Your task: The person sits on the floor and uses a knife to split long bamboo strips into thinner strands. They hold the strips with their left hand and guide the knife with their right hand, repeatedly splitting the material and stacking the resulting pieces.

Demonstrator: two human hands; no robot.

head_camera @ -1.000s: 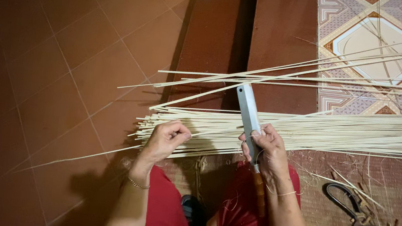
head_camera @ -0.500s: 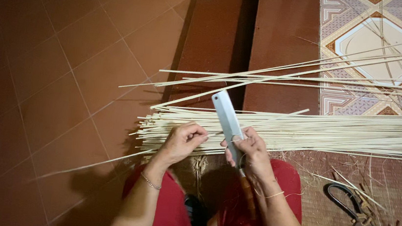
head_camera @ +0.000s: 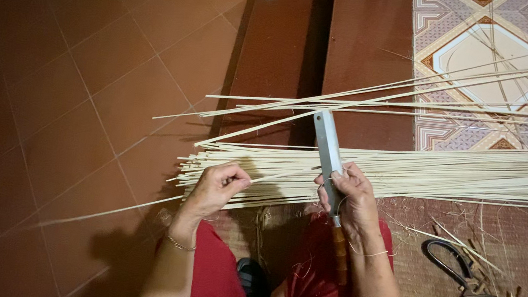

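Observation:
A thick bundle of thin pale bamboo strips (head_camera: 442, 175) lies across the floor in front of my knees, its ends to the left. My left hand (head_camera: 216, 186) is closed on the end of one thin strip near the bundle's left end. My right hand (head_camera: 351, 199) grips a flat-bladed knife (head_camera: 327, 149) by the base of its grey blade, the blade pointing away from me over the bundle and its wooden handle running under my wrist. I wear red trousers (head_camera: 216, 276).
Loose long strips (head_camera: 411, 98) fan out above the bundle toward the patterned tile (head_camera: 479, 53) at upper right. Black scissors (head_camera: 450, 295) lie on a woven mat at lower right among shavings. Red-brown floor tiles (head_camera: 89, 86) fill the left side.
My left hand has slid slightly left along the bundle and pinched a strip. The knife in my right hand has shifted, its blade now standing more upright over the bundle.

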